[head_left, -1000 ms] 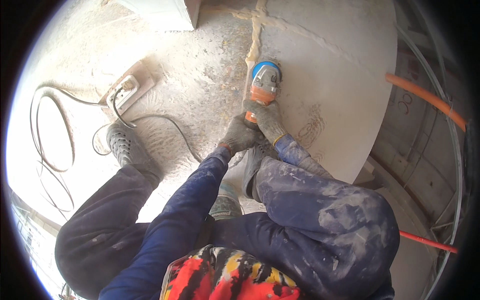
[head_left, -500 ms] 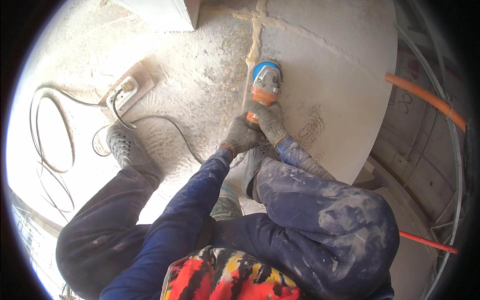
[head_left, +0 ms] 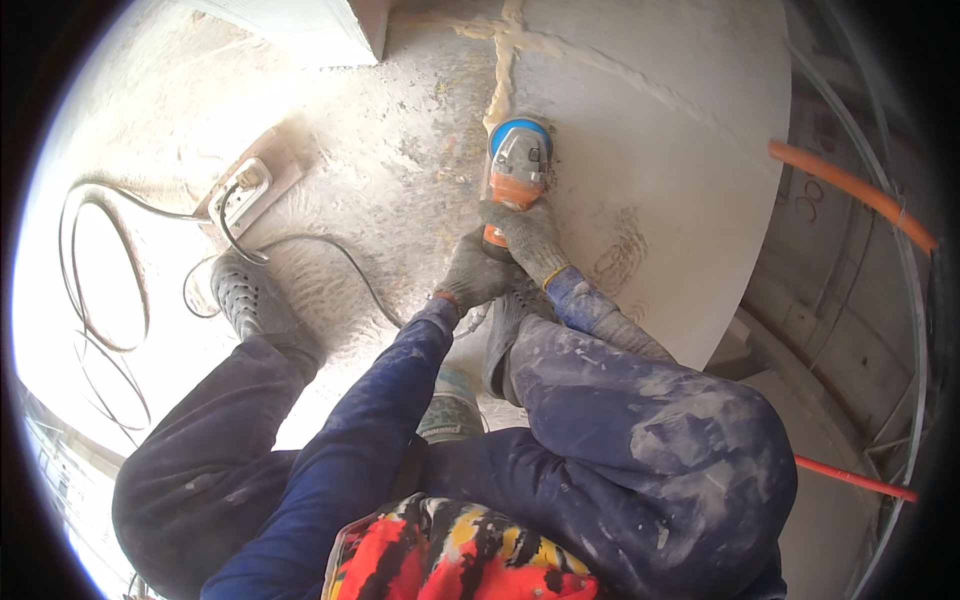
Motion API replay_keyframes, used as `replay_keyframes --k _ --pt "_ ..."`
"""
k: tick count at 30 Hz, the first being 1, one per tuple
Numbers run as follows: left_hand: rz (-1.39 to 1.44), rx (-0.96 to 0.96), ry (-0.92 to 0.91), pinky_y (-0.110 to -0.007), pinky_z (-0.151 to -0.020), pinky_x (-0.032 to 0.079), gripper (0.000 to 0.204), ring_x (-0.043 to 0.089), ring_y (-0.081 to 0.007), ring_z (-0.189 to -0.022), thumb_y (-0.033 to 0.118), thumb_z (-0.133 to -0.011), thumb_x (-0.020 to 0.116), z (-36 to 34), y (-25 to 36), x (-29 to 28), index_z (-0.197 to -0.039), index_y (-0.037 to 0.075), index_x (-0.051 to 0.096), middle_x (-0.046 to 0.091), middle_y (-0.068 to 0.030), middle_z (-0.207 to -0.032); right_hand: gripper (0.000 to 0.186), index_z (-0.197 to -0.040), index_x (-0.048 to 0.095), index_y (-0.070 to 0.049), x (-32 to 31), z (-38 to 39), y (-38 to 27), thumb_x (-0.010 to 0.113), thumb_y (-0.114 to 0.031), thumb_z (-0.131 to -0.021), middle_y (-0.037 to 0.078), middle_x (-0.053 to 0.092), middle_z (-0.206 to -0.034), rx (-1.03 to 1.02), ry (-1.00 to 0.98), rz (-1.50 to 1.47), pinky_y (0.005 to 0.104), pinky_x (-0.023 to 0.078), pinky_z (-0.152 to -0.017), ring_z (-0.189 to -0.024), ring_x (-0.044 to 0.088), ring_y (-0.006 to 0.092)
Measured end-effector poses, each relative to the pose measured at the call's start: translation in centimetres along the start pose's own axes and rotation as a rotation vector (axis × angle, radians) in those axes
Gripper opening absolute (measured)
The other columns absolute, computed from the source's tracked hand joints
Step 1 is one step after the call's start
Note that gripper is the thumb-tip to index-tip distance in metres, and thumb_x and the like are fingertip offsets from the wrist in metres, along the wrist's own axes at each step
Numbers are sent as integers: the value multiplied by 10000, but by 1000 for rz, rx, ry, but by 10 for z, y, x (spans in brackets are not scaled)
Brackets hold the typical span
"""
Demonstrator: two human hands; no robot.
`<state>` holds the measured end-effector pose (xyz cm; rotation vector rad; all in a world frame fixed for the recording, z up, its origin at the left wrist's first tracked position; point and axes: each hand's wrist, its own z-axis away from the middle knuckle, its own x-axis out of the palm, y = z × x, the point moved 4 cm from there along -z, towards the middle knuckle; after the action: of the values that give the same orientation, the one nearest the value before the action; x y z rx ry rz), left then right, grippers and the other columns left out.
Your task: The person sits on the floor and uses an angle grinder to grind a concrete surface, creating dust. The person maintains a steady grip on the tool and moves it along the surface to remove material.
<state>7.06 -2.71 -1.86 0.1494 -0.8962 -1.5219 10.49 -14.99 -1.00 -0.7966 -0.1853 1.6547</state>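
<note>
1. The right hand (head_left: 530, 238), in a grey knit glove, is closed around the body of an orange-and-grey handheld grinder (head_left: 518, 165) with a round blue disc (head_left: 520, 124) at its far end.
2. The left hand (head_left: 474, 270), gloved alike, is wrapped at the grinder's rear; some of its fingers are hidden. The hands touch.
3. The grinder is on the pale, dusty floor (head_left: 405, 120), beyond the person's grey right shoe (head_left: 505, 325).
4. Over the last half second the grinder shifts slightly left, and the view shifts a little too; the grip looks unchanged. The disc now lies closer in line with the raised beige bead (head_left: 503, 75) just beyond the grinder, so I judge the work is centred on that seam.
5. Left of the grinder, a white socket strip (head_left: 243, 195) with a plug sits on a flat brownish board (head_left: 287, 170); a thin black cable (head_left: 350, 260) runs between them.
6. Well right of the grinder is a thick orange pipe (head_left: 850, 188).
</note>
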Motion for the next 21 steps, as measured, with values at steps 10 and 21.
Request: replay_keyframes --k 10,21 --pt "15 -19 8 -295 -498 475 326 618 -96 -600 -38 -842 825 -1 -5 -1 -1118 36 669 731 -14 -862 643 -1132 710 22 7 -7 6 917 -469 -771 141 742 -1002 -38 -71 -82 391 604 -723 -851 737 224" --pt "9 -27 -27 -292 -523 493 418 632 -96 -624 10 -793 886 -3 -8 -4 -1145 37 662 744 -18 -896 584 -1128 721 -1 3 -7 7 916 -431 -784 108 738 -1002 33 -110 -8 388 597 -760 -852 726 208"
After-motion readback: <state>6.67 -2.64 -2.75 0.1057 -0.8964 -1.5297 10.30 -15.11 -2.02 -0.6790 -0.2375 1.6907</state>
